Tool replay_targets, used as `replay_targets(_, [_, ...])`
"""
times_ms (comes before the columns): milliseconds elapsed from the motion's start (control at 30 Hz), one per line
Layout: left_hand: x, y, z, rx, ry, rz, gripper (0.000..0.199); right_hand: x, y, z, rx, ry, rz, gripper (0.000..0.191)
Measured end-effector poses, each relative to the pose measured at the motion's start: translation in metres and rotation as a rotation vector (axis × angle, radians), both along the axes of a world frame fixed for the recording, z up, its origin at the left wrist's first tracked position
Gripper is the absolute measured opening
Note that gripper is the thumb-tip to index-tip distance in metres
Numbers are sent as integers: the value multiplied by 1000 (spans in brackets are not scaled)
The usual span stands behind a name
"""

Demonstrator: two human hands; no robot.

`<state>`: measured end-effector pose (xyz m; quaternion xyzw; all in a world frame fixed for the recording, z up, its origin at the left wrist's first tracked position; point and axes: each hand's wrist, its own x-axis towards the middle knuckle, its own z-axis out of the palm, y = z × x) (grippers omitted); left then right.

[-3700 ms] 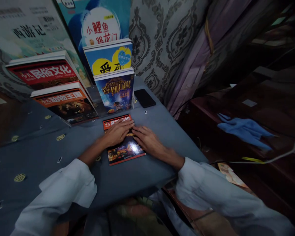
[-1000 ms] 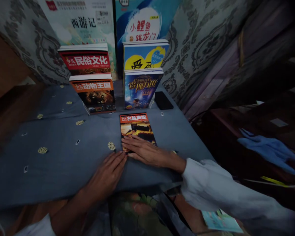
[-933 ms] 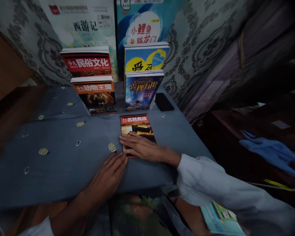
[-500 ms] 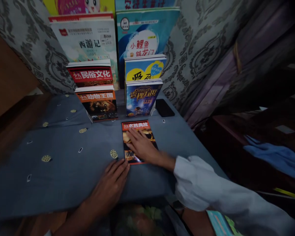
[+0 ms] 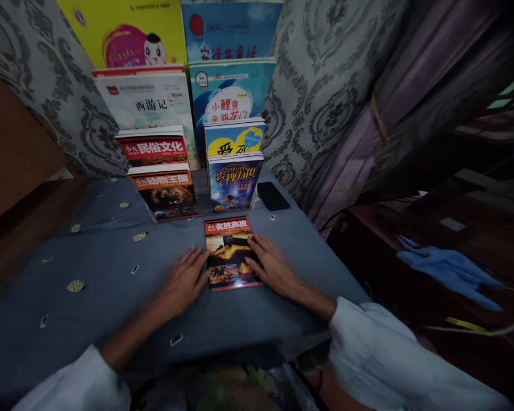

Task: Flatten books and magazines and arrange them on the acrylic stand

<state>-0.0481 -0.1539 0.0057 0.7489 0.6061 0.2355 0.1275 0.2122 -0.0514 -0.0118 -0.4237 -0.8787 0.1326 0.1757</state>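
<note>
A book with an orange title band and a Great Wall picture [image 5: 230, 251] lies flat on the blue-grey cloth. My left hand [image 5: 187, 279] rests at its left edge, fingers spread, fingertips touching the side. On the other side, my right hand [image 5: 274, 267] is spread with its fingertips over the right edge of the cover. Neither hand grips anything. Just behind the book stand an orange lion-cover book [image 5: 169, 197] and a dark blue book [image 5: 233, 185], in front of taller upright books.
A black phone [image 5: 273, 196] lies right of the standing books. The patterned cloth [image 5: 107, 308] covers the table, whose right edge runs diagonally. Behind hangs a patterned curtain [image 5: 321, 85]. A blue cloth [image 5: 449, 268] lies on a dark surface at the right.
My right hand has slid off the cover's middle to its right edge. My left hand has moved up from the lower left corner to the left edge. The view has tilted up.
</note>
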Motion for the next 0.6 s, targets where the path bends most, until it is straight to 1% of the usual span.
replay_targets(67, [5,18,-1,-46,-164,24,50,-4,-4,-3,-8,42,-5,57])
replay_targets(100, [8,25,0,-63,-288,31,51,-5,-6,-5,-15,73,-17,57])
replay_targets(167, [14,36,5,-121,-613,80,52,-3,-9,-8,-46,157,-40,54])
replay_targets(200, [16,39,9,-170,-800,135,53,-2,-10,-8,-71,212,-46,53])
replay_targets(267, [15,45,18,-292,-1158,297,52,1,-11,-7,-156,346,-38,51])
replay_targets(333, [10,48,24,-391,-1412,462,47,1,-11,-3,-316,504,-17,52])
replay_targets(367, [8,48,27,-422,-1492,514,43,-1,-11,-1,-413,584,-5,53])
replay_targets(400, [7,49,28,-450,-1550,536,36,-3,-11,1,-508,659,5,54])
replay_targets(467, [7,48,31,-502,-1619,529,23,-10,-12,4,-655,767,19,55])
replay_targets(533, [10,47,33,-536,-1642,518,21,-17,-13,7,-715,812,20,53])
replay_targets(600, [15,45,36,-511,-1634,534,27,-24,-14,10,-703,813,6,47])
